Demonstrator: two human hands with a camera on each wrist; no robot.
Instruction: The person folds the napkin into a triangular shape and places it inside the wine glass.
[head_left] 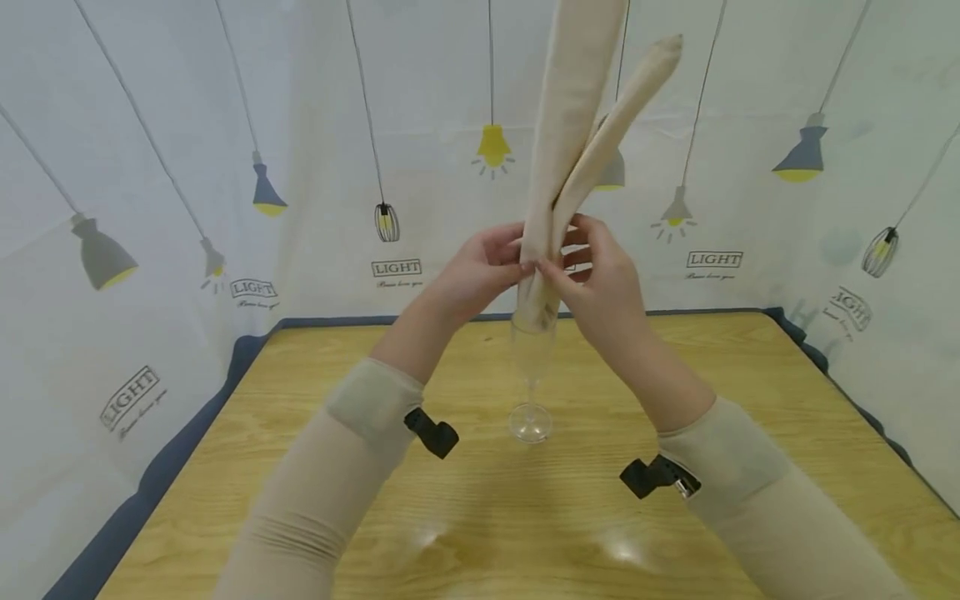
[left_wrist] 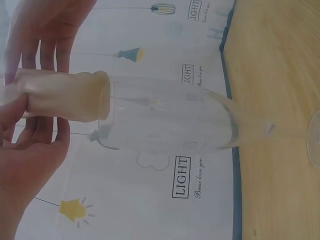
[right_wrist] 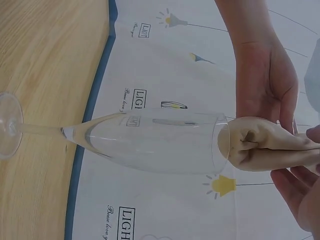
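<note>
A beige cloth napkin [head_left: 567, 125], folded into a long roll with two upright tails, stands between my hands. From its left side my left hand [head_left: 487, 267] pinches it near the lower end. My right hand [head_left: 603, 279] grips it from the right, the two thumbs close together at the front. Beneath is a clear champagne flute [head_left: 531, 350], upright on the table. In the right wrist view the napkin's bunched bottom end [right_wrist: 250, 145] is at the rim of the flute [right_wrist: 165, 142]; the bowl below shows no cloth.
The flute stands on a wood-grain tabletop [head_left: 375, 475]. A pale curtain [head_left: 322, 125] printed with lamps and lettering hangs behind and at both sides, with a dark blue edge [head_left: 247, 350] along the table. Each sleeved wrist carries a small black mount [head_left: 435, 435].
</note>
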